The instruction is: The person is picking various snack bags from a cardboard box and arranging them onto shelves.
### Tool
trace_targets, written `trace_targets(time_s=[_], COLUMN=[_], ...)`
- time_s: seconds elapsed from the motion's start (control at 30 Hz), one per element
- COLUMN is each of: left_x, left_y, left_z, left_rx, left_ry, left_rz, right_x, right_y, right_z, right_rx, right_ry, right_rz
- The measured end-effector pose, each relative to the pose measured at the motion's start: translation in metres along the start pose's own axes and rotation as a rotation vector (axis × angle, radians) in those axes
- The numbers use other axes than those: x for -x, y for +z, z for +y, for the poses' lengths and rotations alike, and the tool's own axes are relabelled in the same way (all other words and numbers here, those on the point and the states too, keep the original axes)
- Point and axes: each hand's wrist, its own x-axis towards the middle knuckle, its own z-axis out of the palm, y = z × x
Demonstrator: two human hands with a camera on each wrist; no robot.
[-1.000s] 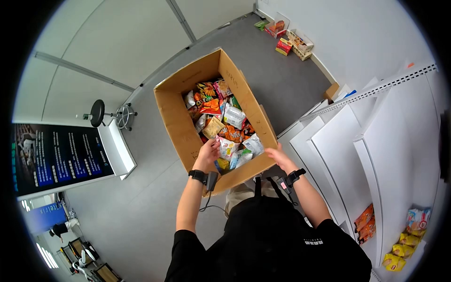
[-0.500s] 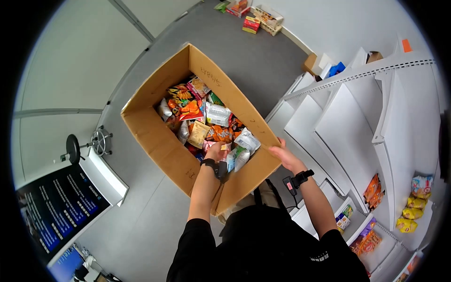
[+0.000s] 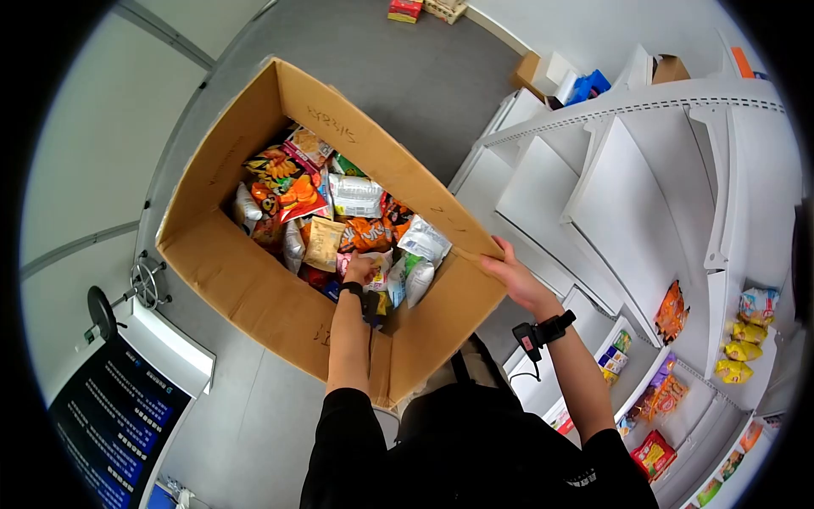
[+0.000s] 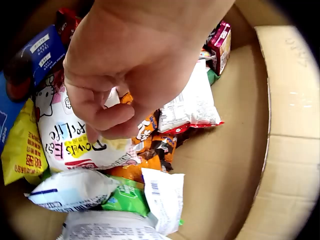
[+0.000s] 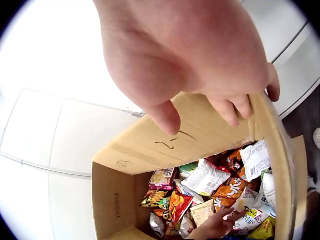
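Observation:
A deep open cardboard box [image 3: 242, 276] full of snack packets stands in front of me. My left hand [image 3: 360, 269] reaches down inside it with fingers curled. In the left wrist view those fingers pinch a white and pink cartoon-print snack bag [image 4: 67, 137]. Around it are an orange packet [image 3: 366, 234], a tan packet [image 3: 324, 243] and a silver packet [image 3: 426, 240]. My right hand [image 3: 521, 278] grips the box rim at the near right corner. Its thumb lies against the wall in the right wrist view [image 5: 200, 55].
White shelves [image 3: 627, 187] curve along the right side, some holding yellow bags [image 3: 739, 349] and an orange bag [image 3: 671, 310]. A round stool [image 3: 103, 312] and a dark screen [image 3: 119, 424] stand at left. Red boxes [image 3: 405, 10] sit on the far floor.
The head view has turned, so the box appears further left and more shelves show on the right. My left hand reaches deeper among the packets; the right hand stays at the rim.

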Motion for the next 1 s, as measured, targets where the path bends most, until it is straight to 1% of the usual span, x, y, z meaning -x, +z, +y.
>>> trace_targets(time_s=[0.03, 0.07, 0.1, 0.17, 0.2, 0.27, 0.3, 0.37, 0.47, 0.5, 0.57, 0.67, 0.77, 0.83, 0.93, 0.97, 1.0], left_x=[-0.002, -0.003, -0.018, -0.067, -0.051, 0.011, 0.013, 0.055, 0.047, 0.065, 0.088, 0.137, 0.184, 0.216, 0.259, 0.274, 0.293], left_y=[-0.002, 0.0, -0.008, -0.03, -0.024, -0.006, -0.006, 0.005, -0.005, -0.002, -0.003, 0.0, 0.0, 0.006, 0.01, 0.013, 0.02], left_z=[0.0, -0.002, -0.008, -0.034, -0.027, -0.001, -0.006, 0.012, 0.011, 0.021, 0.038, 0.06, 0.068, 0.069, 0.066, 0.065, 0.064], left_rx=[-0.109, -0.108, -0.274, -0.88, -1.0, -1.234, -1.101, -0.843, -0.245, -0.104, -0.006, 0.134, 0.141, 0.227, 0.376, 0.406, 0.426], left_ry=[0.002, 0.055, 0.142, 0.417, 0.437, 0.482, 0.579, 0.537, 0.526, 0.488, 0.488, 0.497, 0.564, 0.543, 0.578, 0.589, 0.598], left_rz=[0.022, 0.074, 0.05, 0.219, 0.277, 0.398, 0.45, 0.323, 0.131, 0.122, 0.138, 0.046, -0.039, -0.033, -0.153, -0.209, -0.221], right_x=[0.0, 0.001, 0.003, 0.003, 0.003, 0.002, 0.003, 0.008, 0.008, 0.006, 0.007, 0.005, -0.003, -0.003, 0.006, 0.013, 0.026], right_y=[0.002, 0.003, 0.004, 0.002, 0.002, 0.002, 0.001, 0.004, 0.002, 0.002, 0.003, -0.001, -0.005, -0.004, 0.003, 0.006, 0.01], right_z=[-0.003, -0.006, -0.006, -0.005, -0.005, -0.001, -0.001, -0.008, -0.004, -0.001, 0.0, 0.004, 0.015, 0.02, 0.021, 0.021, 0.017], right_rx=[0.02, 0.039, 0.054, 0.04, 0.032, 0.025, 0.024, 0.067, 0.051, 0.034, 0.031, 0.02, 0.058, 0.093, 0.128, 0.115, 0.105], right_ry=[0.009, 0.019, 0.031, 0.026, 0.018, -0.003, -0.015, 0.001, 0.0, -0.009, -0.012, -0.052, -0.095, -0.122, -0.179, -0.198, -0.212], right_rz=[0.008, 0.017, 0.031, 0.024, 0.018, 0.015, 0.013, 0.034, 0.019, 0.004, 0.011, 0.01, 0.032, 0.058, 0.093, 0.076, 0.065])
